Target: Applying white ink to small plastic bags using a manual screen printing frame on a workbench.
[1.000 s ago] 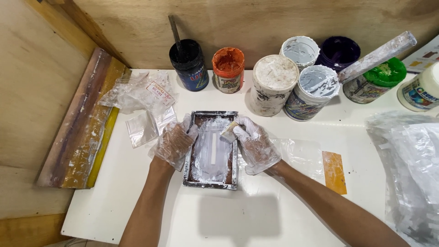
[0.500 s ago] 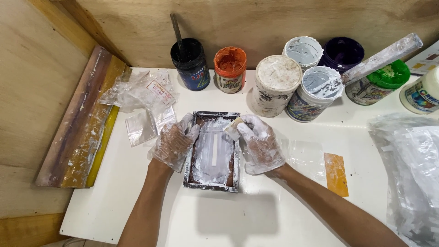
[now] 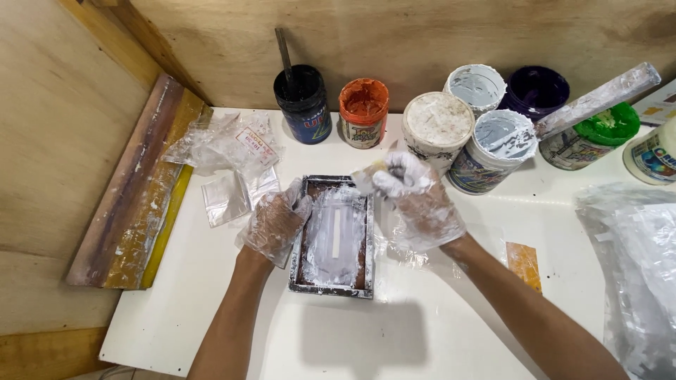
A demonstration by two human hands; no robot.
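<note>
A small rectangular screen frame (image 3: 332,238), smeared with white ink, lies flat on the white table (image 3: 211,309). My left hand (image 3: 274,224), in a clear plastic glove, presses on the frame's left edge. My right hand (image 3: 417,200), also gloved, hovers at the frame's top right corner and pinches a small ink-covered scraper (image 3: 367,176) between its fingers. A thin clear plastic sheet (image 3: 398,246) lies under my right hand.
Several ink jars line the back wall: black with a stick (image 3: 304,104), orange (image 3: 363,111), white ones (image 3: 438,127) (image 3: 497,149), purple (image 3: 535,90), green-lidded (image 3: 590,137). Plastic bags lie at left (image 3: 229,151) and right (image 3: 634,253). A long squeegee (image 3: 134,190) rests at left. An orange card (image 3: 524,263) lies right.
My right hand has lifted up and back from the screen's middle to its top right corner, taking the scraper along. The left hand stays on the frame's edge.
</note>
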